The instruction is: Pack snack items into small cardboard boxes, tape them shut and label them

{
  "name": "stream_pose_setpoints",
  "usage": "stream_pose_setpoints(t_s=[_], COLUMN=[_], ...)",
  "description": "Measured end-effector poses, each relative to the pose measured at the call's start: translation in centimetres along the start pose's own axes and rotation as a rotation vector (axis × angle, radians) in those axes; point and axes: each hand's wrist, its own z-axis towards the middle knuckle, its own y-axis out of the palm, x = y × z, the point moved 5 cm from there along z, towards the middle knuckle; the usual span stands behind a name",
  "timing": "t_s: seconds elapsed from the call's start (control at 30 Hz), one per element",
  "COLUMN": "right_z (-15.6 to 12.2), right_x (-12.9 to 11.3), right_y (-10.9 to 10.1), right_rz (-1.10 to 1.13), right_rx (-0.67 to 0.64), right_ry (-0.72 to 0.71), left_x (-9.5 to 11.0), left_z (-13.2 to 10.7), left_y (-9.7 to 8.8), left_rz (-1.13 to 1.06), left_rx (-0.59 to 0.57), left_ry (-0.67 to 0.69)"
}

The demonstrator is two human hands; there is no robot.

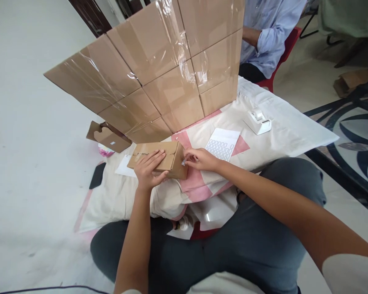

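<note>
A closed brown cardboard box (155,148) lies on the cloth-covered surface in front of me. My left hand (149,167) rests on its top, fingers stretched flat and thumb spread toward the near side. At the box's right end, my right hand (199,159) pinches a small white sticker (183,162) with printed marks, held against or very close to the cardboard. Just beyond that hand is a white sheet (225,139) with rows of small printed outlines, some spots in the rows blank.
A taped cardboard partition (159,61) stands behind the box. A white tape dispenser (259,122) sits to the right. On the left are an open small carton (113,139), a dark phone-like slab (97,175) and white paper (124,167). Another person's sleeve (272,32) shows beyond the partition.
</note>
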Motion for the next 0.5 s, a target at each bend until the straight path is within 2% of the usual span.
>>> stream_pose_setpoints(t_s=[0.17, 0.33, 0.5], right_z=[-0.08, -0.12, -0.23], right_x=[-0.08, -0.71, -0.93], right_y=[0.32, -0.09, -0.05], right_rz=[-0.045, -0.069, -0.072], right_rx=[0.027, 0.063, 0.068], right_ry=[-0.003, -0.038, -0.024], left_x=[-0.39, -0.08, -0.72], left_z=[-0.13, 0.1, -0.17], left_y=[0.17, -0.01, 0.47], left_rz=[0.025, 0.021, 0.057], left_rx=[-0.043, -0.025, -0.075], left_ry=[-0.06, -0.045, -0.113])
